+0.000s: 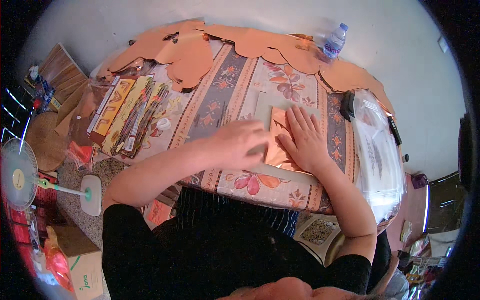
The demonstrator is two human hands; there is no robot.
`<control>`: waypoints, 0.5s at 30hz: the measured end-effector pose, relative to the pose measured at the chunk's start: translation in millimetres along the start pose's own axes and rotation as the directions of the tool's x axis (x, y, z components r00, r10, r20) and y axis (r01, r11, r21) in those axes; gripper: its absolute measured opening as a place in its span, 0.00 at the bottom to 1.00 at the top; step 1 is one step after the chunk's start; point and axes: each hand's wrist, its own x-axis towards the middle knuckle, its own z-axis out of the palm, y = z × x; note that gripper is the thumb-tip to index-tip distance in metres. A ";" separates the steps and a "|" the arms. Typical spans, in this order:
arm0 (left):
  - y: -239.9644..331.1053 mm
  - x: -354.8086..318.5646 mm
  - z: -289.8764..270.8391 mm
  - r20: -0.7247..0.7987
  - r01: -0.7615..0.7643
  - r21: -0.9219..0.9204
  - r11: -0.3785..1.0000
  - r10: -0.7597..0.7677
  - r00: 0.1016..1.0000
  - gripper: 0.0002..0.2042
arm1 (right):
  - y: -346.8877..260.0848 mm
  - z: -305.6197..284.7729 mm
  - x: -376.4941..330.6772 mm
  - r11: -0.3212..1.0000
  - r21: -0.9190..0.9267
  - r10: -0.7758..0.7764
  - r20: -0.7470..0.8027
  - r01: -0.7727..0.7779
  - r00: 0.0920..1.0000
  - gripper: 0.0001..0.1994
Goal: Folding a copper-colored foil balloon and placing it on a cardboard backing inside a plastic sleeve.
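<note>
Two hands: both on copper foil sheet (280, 145) atop grey card (265, 107)
Right hand (302, 137): grip open, flat; pins foil steady
Left hand (242, 142): grip curled, pressing foil edge; hold unclear
Counter (225, 95): floral cloth

A shiny copper-coloured foil sheet (280, 145) lies flat on a pale grey-green card (265, 107), which rests on the flower-patterned surface (225, 90). The foil is creased and glossy, covering the card's near right part; the card's far left corner shows bare beyond it, and its near edge runs below the foil.
</note>
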 end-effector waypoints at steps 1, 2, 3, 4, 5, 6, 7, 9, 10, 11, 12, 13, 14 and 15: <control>-3.4 -0.3 -2.1 -0.045 0.043 0.058 0.997 -0.040 0.998 0.15 | -0.4 -0.7 0.1 1.000 0.000 0.001 -0.002 -0.001 1.000 0.34; -9.4 -1.7 0.6 -0.045 0.041 0.059 0.997 -0.039 0.998 0.15 | -1.3 -1.8 0.3 1.000 -0.005 0.005 0.010 -0.005 1.000 0.34; -18.2 -4.2 7.2 -0.103 0.128 0.099 0.987 -0.118 0.988 0.22 | -2.4 -3.0 0.6 1.000 -0.010 0.006 0.020 -0.005 1.000 0.34; -24.7 -4.7 12.1 -0.164 0.213 0.132 0.968 -0.191 0.968 0.29 | -2.6 -3.4 0.4 1.000 -0.011 0.006 0.019 -0.006 1.000 0.34; -30.0 -4.4 16.1 -0.165 0.212 0.132 0.968 -0.189 0.968 0.29 | -2.8 -3.6 0.1 1.000 -0.011 0.006 0.015 -0.006 1.000 0.34; -33.8 -4.0 18.8 -0.102 0.198 0.185 0.963 -0.181 0.978 0.32 | -2.8 -3.5 -0.1 1.000 -0.008 0.006 0.011 -0.006 1.000 0.34; -37.3 -3.3 20.9 -0.039 0.180 0.237 0.955 -0.176 0.984 0.35 | -2.8 -3.6 0.0 1.000 -0.009 0.005 0.011 -0.005 1.000 0.34; -43.0 1.6 23.5 -0.043 0.139 0.243 0.960 -0.133 0.990 0.35 | -2.6 -3.9 0.1 1.000 -0.011 0.000 0.011 0.000 1.000 0.34; -44.6 3.5 23.7 -0.046 0.098 0.250 0.963 -0.089 0.995 0.35 | -2.3 -3.0 0.0 1.000 -0.011 0.001 0.011 0.000 1.000 0.34; -46.0 3.8 23.6 -0.046 0.098 0.249 0.964 -0.089 0.995 0.35 | -2.0 -1.4 -0.2 1.000 -0.008 0.001 0.005 -0.001 1.000 0.34; -45.7 5.3 21.6 -0.035 0.084 0.246 0.966 -0.078 0.996 0.35 | -1.1 -0.3 -0.2 1.000 -0.004 0.004 -0.001 -0.004 1.000 0.34; -45.0 6.3 19.8 -0.024 0.071 0.243 0.967 -0.067 0.997 0.34 | -1.0 -0.9 0.0 1.000 -0.006 0.007 0.000 -0.007 1.000 0.34; -44.1 7.0 18.3 -0.023 0.069 0.241 0.968 -0.065 0.998 0.34 | -1.6 -2.1 0.4 1.000 -0.008 0.008 0.007 -0.008 1.000 0.34; -42.5 6.9 16.9 -0.025 0.066 0.240 0.969 -0.061 0.998 0.32 | -2.1 -2.7 0.3 1.000 -0.009 0.008 0.014 -0.007 1.000 0.34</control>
